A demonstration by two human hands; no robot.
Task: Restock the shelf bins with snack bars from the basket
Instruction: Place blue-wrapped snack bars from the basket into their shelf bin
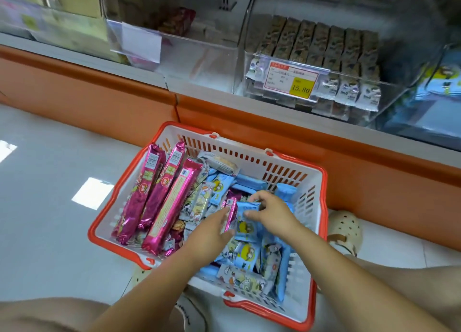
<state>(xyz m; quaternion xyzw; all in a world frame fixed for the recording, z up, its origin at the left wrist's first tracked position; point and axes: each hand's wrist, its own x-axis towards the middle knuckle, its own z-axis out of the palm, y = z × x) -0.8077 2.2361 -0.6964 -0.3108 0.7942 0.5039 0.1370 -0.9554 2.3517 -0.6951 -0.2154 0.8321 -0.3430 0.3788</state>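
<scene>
Head view: clear shelf bin (399,92) above, orange-rimmed basket (325,207) on the floor below, both hands inside.
Left hand (210,235) pinches a small pink bar (231,215); right hand (273,214), just beside, pinches a blue snack bar (245,209) mid-basket.

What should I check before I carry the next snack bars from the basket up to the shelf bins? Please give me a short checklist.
1. Right hand holds a blue packet: ok, its fingers pinch the top edge.
2. Left hand grips the small pink bar: cannot tell; the bar lies against its fingers, but the hold is hidden.
3. Basket stands flat on the floor: ok.
4. Middle bin has room: ok, it looks nearly empty.
5. Bin with the price tag has room: cannot tell; rows of bars fill the part that shows.
</scene>
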